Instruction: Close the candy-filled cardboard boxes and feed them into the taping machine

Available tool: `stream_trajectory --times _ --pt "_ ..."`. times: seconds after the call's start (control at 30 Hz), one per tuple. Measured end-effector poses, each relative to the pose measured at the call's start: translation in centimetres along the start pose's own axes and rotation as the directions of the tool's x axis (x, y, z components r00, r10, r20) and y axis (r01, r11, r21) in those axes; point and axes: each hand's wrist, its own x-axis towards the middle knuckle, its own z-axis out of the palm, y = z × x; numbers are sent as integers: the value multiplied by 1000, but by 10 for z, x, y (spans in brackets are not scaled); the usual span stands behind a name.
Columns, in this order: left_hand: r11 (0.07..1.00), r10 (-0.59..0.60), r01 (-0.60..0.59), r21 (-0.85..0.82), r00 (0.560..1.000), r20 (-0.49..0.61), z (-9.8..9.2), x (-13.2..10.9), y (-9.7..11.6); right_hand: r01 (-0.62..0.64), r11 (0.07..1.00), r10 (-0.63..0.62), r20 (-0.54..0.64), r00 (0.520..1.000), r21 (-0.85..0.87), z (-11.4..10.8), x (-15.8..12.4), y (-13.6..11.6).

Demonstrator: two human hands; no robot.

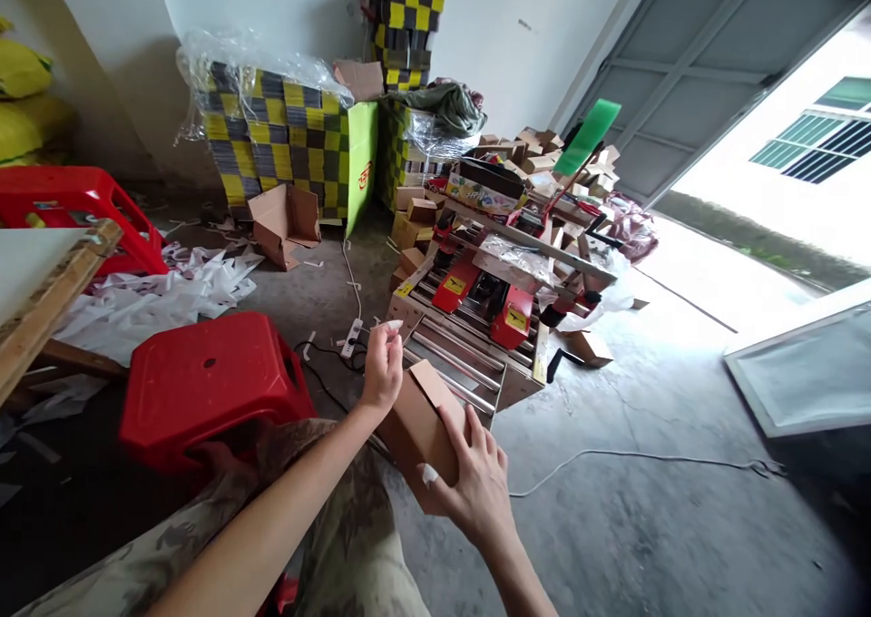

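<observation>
A brown cardboard box is tilted in front of my knees, a flap showing along its upper right side. My right hand grips it from the right, fingers over the top and thumb on the near face. White wrapping covers that thumb. At the box's far left corner, my left hand is closed with its fingers curled up; a white wrap shows at a fingertip. Whatever those fingers hold, if anything, is hidden. Just beyond the box stands a roller conveyor machine with red guards.
A red plastic stool stands at my left, near white scraps. Behind the machine lies a pile of small cartons. A power strip and a cable lie on the floor. Yellow-and-black stacks line the wall.
</observation>
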Motion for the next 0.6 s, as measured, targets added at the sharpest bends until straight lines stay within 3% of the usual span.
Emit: stream_trajectory --times 0.07,0.17,0.27,0.33,0.37,0.43,0.5,0.6 --pt "996 -79 79 -46 997 10 -23 -13 -1 -52 999 52 0 999 14 1 -5 -9" --pt "977 -212 212 -24 977 21 -82 -41 -13 -61 997 62 -35 997 49 4 -13 -12" --pt "930 -355 361 62 931 -90 -140 -68 -31 -80 985 88 -50 995 154 6 -17 4" --pt "895 -429 441 65 892 -143 -153 -82 -38 -146 941 156 -10 988 305 5 -14 24" --pt "885 -456 464 45 882 -120 -149 -89 -39 -214 894 222 28 975 394 5 -11 35" --pt "872 -489 489 3 872 32 -118 -105 -38 -384 743 373 139 918 548 4 -4 59" --pt "860 -494 510 -6 837 237 -67 -123 -30 -513 572 490 235 840 641 5 -1 78" --pt "823 -483 567 -21 719 501 8 -150 -14 -551 386 557 289 778 740 10 -4 94"
